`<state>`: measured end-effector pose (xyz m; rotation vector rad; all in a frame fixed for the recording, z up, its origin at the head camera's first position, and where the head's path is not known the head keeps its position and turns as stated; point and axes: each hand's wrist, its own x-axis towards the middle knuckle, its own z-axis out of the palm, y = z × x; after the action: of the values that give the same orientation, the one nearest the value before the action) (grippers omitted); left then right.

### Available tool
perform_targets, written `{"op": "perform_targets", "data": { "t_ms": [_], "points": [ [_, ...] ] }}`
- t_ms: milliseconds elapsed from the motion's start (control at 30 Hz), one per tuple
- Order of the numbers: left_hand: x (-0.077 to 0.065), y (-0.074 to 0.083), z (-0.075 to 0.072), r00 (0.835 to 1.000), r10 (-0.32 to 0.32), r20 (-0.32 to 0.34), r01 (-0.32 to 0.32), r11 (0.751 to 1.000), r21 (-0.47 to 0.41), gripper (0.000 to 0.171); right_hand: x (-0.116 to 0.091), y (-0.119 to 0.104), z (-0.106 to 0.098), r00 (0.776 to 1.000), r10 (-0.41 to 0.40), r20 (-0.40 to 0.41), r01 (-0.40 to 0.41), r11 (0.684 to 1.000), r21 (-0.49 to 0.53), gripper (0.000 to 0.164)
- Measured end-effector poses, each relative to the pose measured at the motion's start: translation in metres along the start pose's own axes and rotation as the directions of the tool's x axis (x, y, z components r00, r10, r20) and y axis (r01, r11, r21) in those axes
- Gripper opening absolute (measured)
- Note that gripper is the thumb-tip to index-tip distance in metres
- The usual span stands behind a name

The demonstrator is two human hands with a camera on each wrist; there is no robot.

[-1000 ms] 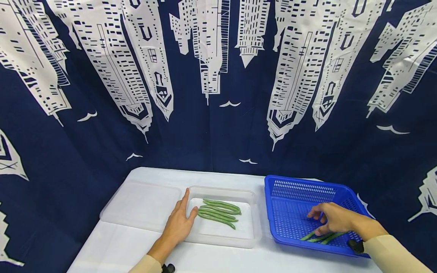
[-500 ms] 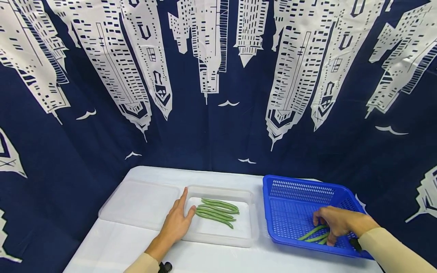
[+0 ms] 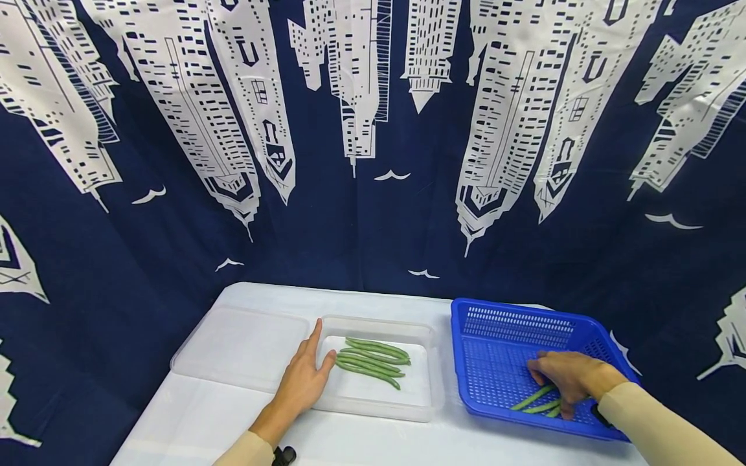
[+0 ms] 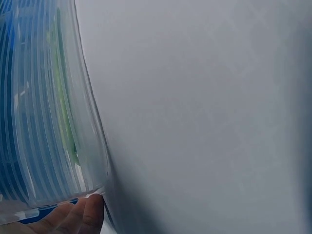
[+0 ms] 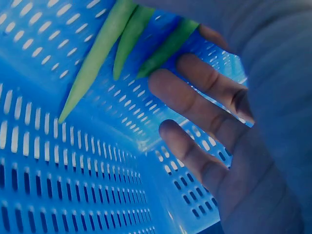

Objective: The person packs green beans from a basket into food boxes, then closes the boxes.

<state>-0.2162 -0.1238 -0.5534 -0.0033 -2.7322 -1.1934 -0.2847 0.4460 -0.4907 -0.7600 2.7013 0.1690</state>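
My left hand (image 3: 303, 382) lies along the left wall of a clear plastic container (image 3: 402, 414), fingers mostly straight and thumb over the rim. Inside the container several green beans (image 3: 373, 364) lie side by side. In the left wrist view, fingers (image 4: 92, 214) meet the corner of the ribbed container wall (image 4: 34, 122). Down in a blue plastic basket (image 3: 495, 362), my right hand (image 3: 571, 378) reaches over a few loose green beans (image 3: 533, 398), thumb and forefinger apart. The right wrist view has its fingers (image 5: 185, 97) loosely bent beside the beans (image 5: 97, 58); the thumb is hidden there.
A clear flat lid (image 3: 245, 349) lies on the white table (image 3: 192, 414), left of the container. The basket stands at the table's right side. Behind the table hangs a dark blue cloth (image 3: 350, 226) printed with white buildings.
My right hand has gone lower into the basket, over the beans, with its thumb now down beside them. My left hand stays at the container's left wall.
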Motion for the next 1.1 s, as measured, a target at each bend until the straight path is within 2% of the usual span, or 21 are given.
{"op": "perform_targets", "data": {
  "t_ms": [133,367,467,533,667,733,900,1100],
  "points": [
    [0.000,0.000,0.000,1.000,-0.001,0.000,0.001,1.000,0.006,0.078,0.003,0.004,0.000,0.999,-0.033,-0.026,0.034,0.999,0.039,0.071],
    [-0.001,0.000,0.000,1.000,-0.009,0.005,0.009,1.000,0.004,0.079,0.001,0.012,-0.005,0.994,-0.076,-0.072,0.090,0.972,0.215,0.041],
    [-0.001,0.000,0.000,1.000,0.000,0.006,0.000,1.000,0.005,0.079,-0.001,0.013,-0.005,0.994,-0.062,-0.094,0.084,0.966,0.247,0.033],
    [0.000,0.001,0.000,1.000,0.003,0.003,-0.003,1.000,0.008,0.079,-0.001,0.014,-0.004,0.987,-0.066,-0.144,0.098,0.969,0.228,0.029],
    [-0.001,0.001,0.001,1.000,0.008,-0.005,-0.008,1.000,0.010,0.079,-0.001,0.015,-0.002,0.964,-0.082,-0.255,0.131,0.975,0.181,0.028],
    [-0.001,0.001,0.001,1.000,0.005,0.002,-0.005,1.000,0.007,0.079,0.000,0.015,-0.001,0.960,-0.077,-0.270,0.130,0.974,0.185,0.027],
    [-0.002,0.000,0.002,1.000,-0.006,0.012,0.006,1.000,0.004,0.079,0.004,0.016,0.002,0.967,-0.052,-0.248,0.119,0.957,0.266,0.021],
    [-0.001,-0.001,0.000,1.000,-0.009,0.003,0.009,1.000,0.009,0.080,0.012,0.015,0.003,0.969,-0.060,-0.242,0.131,0.948,0.290,0.023]
  ]
}}
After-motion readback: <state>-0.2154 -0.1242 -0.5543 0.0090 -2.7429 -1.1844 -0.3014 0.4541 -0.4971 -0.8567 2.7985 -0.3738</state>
